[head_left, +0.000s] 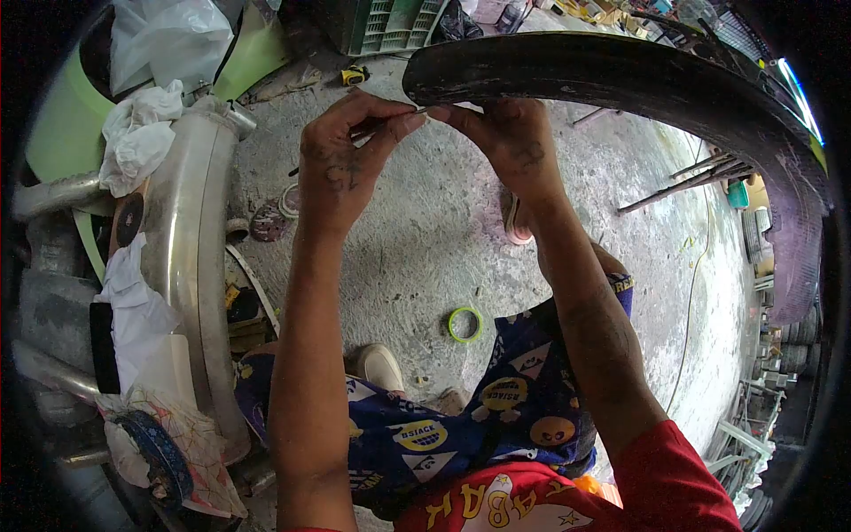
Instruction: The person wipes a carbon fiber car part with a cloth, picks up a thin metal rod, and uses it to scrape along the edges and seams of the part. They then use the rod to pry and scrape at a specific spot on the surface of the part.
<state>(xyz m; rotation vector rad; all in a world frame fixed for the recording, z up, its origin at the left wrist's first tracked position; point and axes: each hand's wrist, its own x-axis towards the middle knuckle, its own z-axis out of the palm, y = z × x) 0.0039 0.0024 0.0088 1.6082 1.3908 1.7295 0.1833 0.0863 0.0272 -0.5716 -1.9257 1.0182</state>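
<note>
My left hand point(341, 155) is raised in front of me, thumb and fingers pinched together at a small thin piece too tiny to name. Thumb to thumb with it, my right hand point(519, 146) is closed, its thumb and forefinger meeting at the same spot. Its curled fingers are partly hidden by a long curved black panel point(567, 75), which looks like a vehicle bumper or fender. The panel's rounded end lies just above both sets of fingertips, and it sweeps away to the right.
At left stands a silver metal piece point(182, 257) with white cloths point(137, 306) and a tape roll point(160, 452) on it. A green tape ring point(464, 324) lies on the concrete floor point(417, 257). A yellow-black tool point(355, 75) and a green crate point(381, 27) are ahead.
</note>
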